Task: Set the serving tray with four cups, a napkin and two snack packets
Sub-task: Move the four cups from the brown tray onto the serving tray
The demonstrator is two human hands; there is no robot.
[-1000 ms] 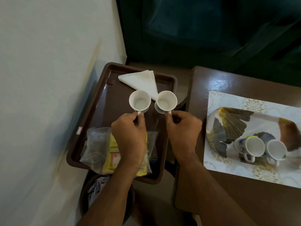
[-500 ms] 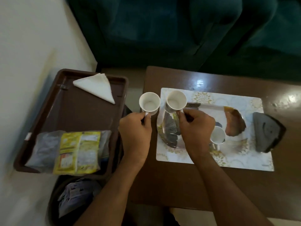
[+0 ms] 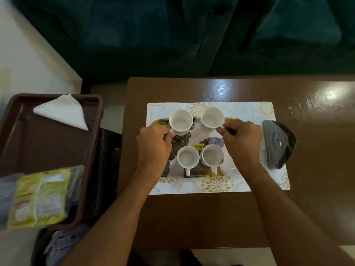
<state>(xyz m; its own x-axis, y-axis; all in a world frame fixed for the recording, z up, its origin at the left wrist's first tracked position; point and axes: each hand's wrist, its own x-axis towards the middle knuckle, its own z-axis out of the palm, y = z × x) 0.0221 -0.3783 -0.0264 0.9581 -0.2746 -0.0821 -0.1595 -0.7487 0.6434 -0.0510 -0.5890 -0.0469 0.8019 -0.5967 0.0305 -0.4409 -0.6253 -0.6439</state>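
Note:
A patterned serving tray with gold and purple leaves lies on a placemat on the brown table. Two white cups stand on its near half, handles toward me. My left hand grips the handle of a third white cup over the tray's far left. My right hand grips the handle of a fourth white cup over the far right. I cannot tell whether these two touch the tray. A folded white napkin and clear-and-yellow snack packets lie in a brown plastic tray at the left.
A floral placemat lies under the serving tray. A dark grey wedge-shaped object sits on the placemat's right edge. A dark teal sofa stands behind the table. A bin with crumpled material sits below the brown tray.
Both hands have carried their cups from the brown tray at the left, rightward over the table, to the far half of the serving tray. The two other cups have stayed put.

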